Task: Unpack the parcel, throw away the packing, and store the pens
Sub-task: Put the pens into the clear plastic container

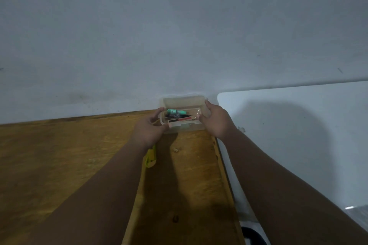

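Note:
A clear plastic storage box point(184, 126) stands on the wooden table point(59, 155) against the wall, its lid point(183, 102) tipped back and up. Inside lie pens: a green one point(175, 112), a black one beside it, and a red and black one point(182, 119) along the front. My left hand point(151, 128) grips the box's left end. My right hand point(216, 120) grips the right end, thumb up at the lid's corner. Both arms reach forward from the bottom of the view.
A yellow utility knife point(150, 158) lies on the table, partly hidden under my left forearm. A white table point(298, 135) adjoins on the right. A grey wall point(179, 36) rises behind. Something dark shows on the floor at the bottom point(253, 236).

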